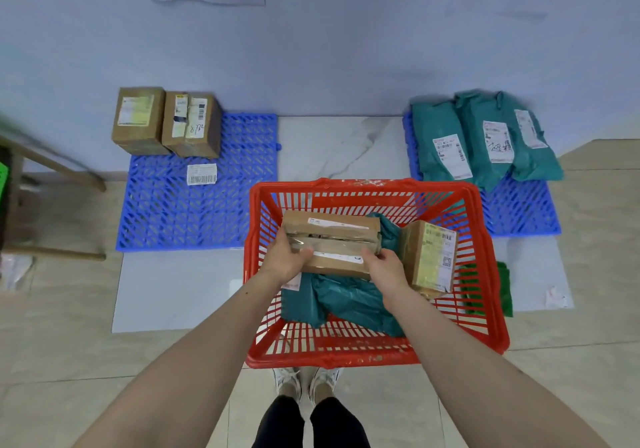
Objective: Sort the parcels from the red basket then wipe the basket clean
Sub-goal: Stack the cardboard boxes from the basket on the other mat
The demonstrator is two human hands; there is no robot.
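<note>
parcels sit in the red basket (485, 267); left hand (284, 260) and right hand (388, 271) clamp a taped box (332, 243) at its ends. slick tape could let it slip.

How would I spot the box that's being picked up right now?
Find the red basket on the floor. Over it, both hands grip a flat cardboard box sealed with clear tape. The other box there stands upright against the right wall, untouched.
</note>
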